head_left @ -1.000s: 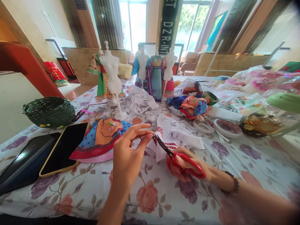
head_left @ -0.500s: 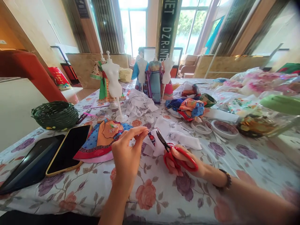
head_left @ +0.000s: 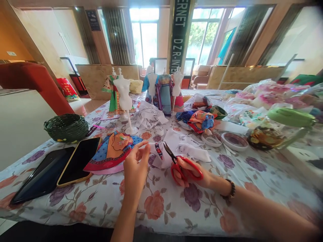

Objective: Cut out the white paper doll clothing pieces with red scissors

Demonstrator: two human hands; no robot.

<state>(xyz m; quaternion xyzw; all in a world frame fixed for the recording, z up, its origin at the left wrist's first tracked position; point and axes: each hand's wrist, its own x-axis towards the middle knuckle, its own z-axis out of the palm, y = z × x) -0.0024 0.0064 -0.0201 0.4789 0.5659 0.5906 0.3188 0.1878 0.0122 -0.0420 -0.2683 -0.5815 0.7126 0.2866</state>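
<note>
My left hand [head_left: 136,161] is raised over the table, thumb and forefinger brought together in a pinch. Whatever lies between the fingertips is too small to make out. Just right of them is a narrow dark patterned fabric strip [head_left: 158,150] against white fabric pieces [head_left: 174,141]. Red-handled scissors [head_left: 185,171] are in my right hand [head_left: 194,173], the fingers through the loops. Their dark blades point up and left, slightly parted, toward the strip. Left of my left hand lies a small orange, blue and red doll garment [head_left: 113,151].
Two dark phones [head_left: 79,161] and a green woven basket [head_left: 66,127] sit at left. Behind stand a bare white mannequin [head_left: 124,95] and dressed ones [head_left: 165,90]. Tape rolls [head_left: 234,141], colourful fabrics [head_left: 199,119] and a green-lidded jar [head_left: 264,136] are at right.
My left hand has drawn slightly left, away from the patterned strip. The scissors stay in my right hand, blades still parted. The camera view has tilted up a little.
</note>
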